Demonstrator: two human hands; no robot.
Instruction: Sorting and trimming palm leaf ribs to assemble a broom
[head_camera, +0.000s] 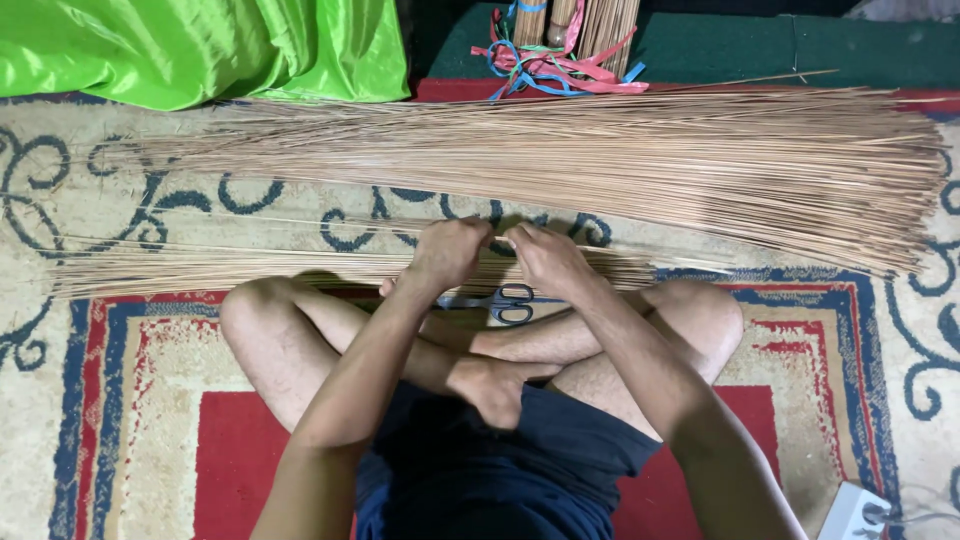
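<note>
I sit cross-legged on a patterned rug. A thin bundle of tan broom sticks (200, 268) lies across in front of my knees. My left hand (447, 252) and my right hand (541, 257) are both closed around the middle of this bundle, fists almost touching. A much larger pile of the same sticks (600, 160) lies farther away, fanning out to the right. A pair of scissors (505, 300) with dark handles rests on the rug just under my hands, by my shins.
A green shiny cloth (200, 45) lies at the far left. Red and blue plastic strips (555, 65) and upright stick bundles (600, 25) are at the far middle. A white power strip (855, 512) sits at the near right.
</note>
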